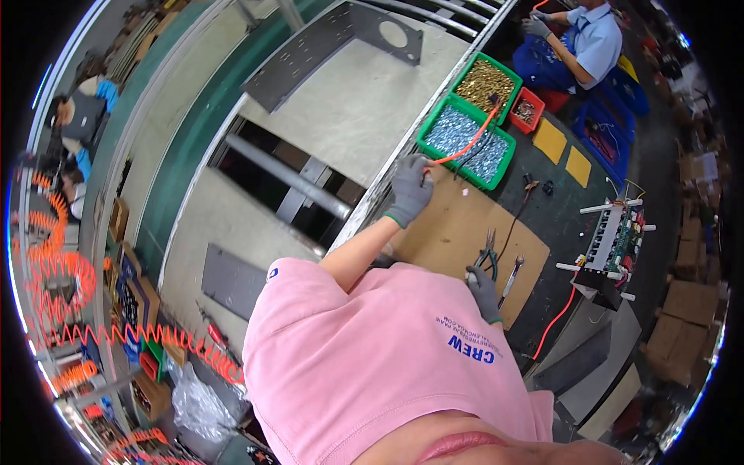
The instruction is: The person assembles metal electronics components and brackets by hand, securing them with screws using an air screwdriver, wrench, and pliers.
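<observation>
My left hand (411, 191), in a grey glove, is closed around the end of an orange cable (473, 144). The cable runs from there across a green bin of silvery small parts (467, 141) to a green bin of brass-coloured small parts (486, 82). My right hand (483, 293), gloved the same way, is closed at the handles of a pair of pliers (487, 252), whose jaws point away from me over a brown board (442, 225). Beside this hand lies a wrench (512, 277). A dark lead (521, 209) with a connector crosses the board's edge.
Right of the board stands a circuit-board assembly (614, 239) with white posts. Yellow pads (549, 140) and a small red bin (527, 110) lie farther back. A bent metal panel (310, 66) rests on the pale bench (349, 108) at left. A co-worker (577, 46) sits at the far right.
</observation>
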A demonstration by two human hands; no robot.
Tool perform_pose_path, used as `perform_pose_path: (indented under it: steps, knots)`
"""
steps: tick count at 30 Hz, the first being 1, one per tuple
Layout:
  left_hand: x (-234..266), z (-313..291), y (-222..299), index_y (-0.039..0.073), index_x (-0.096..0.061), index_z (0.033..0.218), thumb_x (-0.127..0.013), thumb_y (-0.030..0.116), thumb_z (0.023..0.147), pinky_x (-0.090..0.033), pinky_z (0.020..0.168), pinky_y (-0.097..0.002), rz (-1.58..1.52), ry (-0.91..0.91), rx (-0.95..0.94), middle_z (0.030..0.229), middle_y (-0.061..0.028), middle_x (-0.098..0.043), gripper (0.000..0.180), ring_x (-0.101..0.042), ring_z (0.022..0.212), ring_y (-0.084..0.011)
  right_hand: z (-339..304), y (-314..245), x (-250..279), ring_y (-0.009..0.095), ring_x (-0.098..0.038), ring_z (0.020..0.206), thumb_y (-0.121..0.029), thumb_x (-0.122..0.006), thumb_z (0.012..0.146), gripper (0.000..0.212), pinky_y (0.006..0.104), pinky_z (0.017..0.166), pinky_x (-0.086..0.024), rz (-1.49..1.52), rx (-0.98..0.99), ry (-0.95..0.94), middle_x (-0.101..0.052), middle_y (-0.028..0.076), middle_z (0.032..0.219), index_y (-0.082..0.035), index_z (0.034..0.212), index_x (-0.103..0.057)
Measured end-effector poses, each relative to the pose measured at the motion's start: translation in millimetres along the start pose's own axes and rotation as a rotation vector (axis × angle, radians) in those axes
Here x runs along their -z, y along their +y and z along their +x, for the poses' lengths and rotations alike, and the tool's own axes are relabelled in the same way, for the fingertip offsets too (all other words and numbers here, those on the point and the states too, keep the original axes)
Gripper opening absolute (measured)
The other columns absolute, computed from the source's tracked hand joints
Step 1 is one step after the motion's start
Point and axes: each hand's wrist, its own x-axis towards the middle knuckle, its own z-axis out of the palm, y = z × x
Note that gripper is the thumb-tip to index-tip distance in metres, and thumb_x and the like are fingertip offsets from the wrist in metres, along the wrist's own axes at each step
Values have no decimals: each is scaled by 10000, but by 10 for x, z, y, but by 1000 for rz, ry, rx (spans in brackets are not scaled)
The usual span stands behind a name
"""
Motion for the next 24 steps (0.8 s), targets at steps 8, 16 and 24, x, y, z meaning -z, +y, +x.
perform_pose_path:
  steps: [8, 16, 24]
  knots:
    - [840, -448, -326, 132, -596, 924, -546, 174, 785, -437, 771, -398, 210, 149, 230, 935, -95, -569, 154, -522, 942, -295, 155, -208, -324, 330, -624, 832, -212, -424, 869, 306, 397, 746, -477, -51, 203, -151, -643, 188, 877, -72, 1101, -566]
    - [703, 271, -993, 136, -609, 914, -564, 204, 816, -465, 710, -397, 188, 64, 159, 886, -63, -606, 127, -581, 866, -266, 236, -447, -666, 364, -598, 886, -271, -449, 852, 305, 434, 789, -465, -249, 153, -302, -628, 195, 940, -81, 1035, -603]
    - [-153, 2135, -1887, -12, -466, 1192, -671, 388, 786, -472, 617, -283, -372, -188, 532, 962, -88, -570, 606, -550, 814, -161, 172, -218, -746, 354, -594, 906, -268, -474, 855, 277, 425, 806, -466, -144, -109, -80, -627, 180, 976, -81, 1007, -612]
